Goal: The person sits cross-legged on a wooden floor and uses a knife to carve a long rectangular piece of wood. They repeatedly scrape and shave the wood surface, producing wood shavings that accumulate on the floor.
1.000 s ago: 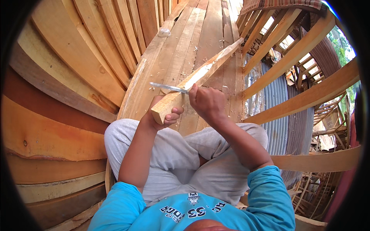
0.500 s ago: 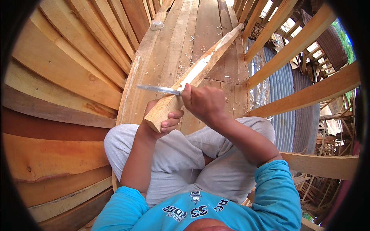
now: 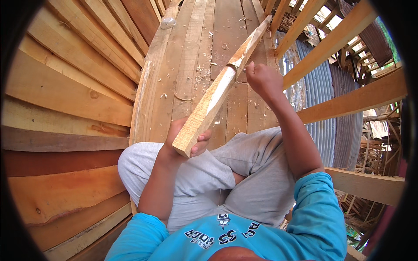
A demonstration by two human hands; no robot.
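Farther up wooden bar (image 3: 210, 99) than before | right hand (image 3: 265, 80), fingers clenching knife (image 3: 234, 66) | left hand (image 3: 171, 137) clasping (near end)

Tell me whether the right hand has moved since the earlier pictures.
Yes: judged against the wooden railing slat, the right hand has moved forward and rightward, ending closer to it.

Timber (image 3: 216, 96) over floorboards (image 3: 174, 71) | shavings (image 3: 163, 95) on floorboards | planks (image 3: 65, 87) left | rails (image 3: 348, 102) right | sheets (image 3: 324, 143) beyond rails
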